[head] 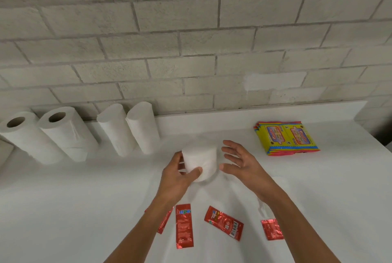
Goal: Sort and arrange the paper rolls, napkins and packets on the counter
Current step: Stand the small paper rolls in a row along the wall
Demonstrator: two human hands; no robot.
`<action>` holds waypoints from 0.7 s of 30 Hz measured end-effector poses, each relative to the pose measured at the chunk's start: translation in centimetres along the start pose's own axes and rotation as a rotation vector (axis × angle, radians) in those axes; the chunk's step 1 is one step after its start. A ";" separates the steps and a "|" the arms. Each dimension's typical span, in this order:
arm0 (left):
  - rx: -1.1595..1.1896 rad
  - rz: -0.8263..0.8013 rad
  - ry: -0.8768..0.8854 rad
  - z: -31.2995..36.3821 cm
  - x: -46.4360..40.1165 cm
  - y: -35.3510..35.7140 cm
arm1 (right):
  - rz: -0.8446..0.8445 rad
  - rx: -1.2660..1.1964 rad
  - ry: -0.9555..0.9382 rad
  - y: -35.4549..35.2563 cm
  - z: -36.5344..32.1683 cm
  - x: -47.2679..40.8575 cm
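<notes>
My left hand grips a short white paper roll in the middle of the white counter. My right hand hovers just right of the roll, fingers spread, not touching it. Two large paper towel rolls and two slimmer white rolls stand in a row along the back wall at the left. Several red sauce packets lie scattered near the front edge, partly under my forearms. A stack of yellow wipe packets lies at the back right.
A grey brick wall rises right behind the counter. The counter's right edge drops off past the yellow packets. A crumpled white napkin shows beside my right forearm.
</notes>
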State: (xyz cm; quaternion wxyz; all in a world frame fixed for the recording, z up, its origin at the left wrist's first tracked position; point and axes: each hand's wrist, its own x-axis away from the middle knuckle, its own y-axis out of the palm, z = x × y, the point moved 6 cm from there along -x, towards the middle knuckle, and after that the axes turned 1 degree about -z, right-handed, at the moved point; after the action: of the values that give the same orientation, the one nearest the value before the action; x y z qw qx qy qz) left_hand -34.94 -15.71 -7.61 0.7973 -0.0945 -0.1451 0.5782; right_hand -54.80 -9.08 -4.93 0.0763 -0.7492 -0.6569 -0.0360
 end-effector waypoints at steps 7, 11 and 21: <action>-0.089 0.258 0.004 -0.9 -5.2 -3.1 | 0.119 0.096 0.020 -3.0 0.5 0.8; -0.152 0.336 -0.039 -1.6 -7.9 -3.9 | 0.181 0.157 0.045 -4.9 1.1 1.5; -0.234 0.398 -0.099 -3.7 -11.1 -3.7 | 0.338 0.299 0.108 -8.9 3.4 3.1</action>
State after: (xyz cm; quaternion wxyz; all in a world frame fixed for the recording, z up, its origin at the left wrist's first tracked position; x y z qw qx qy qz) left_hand -33.56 -27.38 -11.23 0.6432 -0.1846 -0.2285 0.7071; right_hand -63.30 -4.40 -7.20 0.2265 -0.8259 -0.5152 0.0351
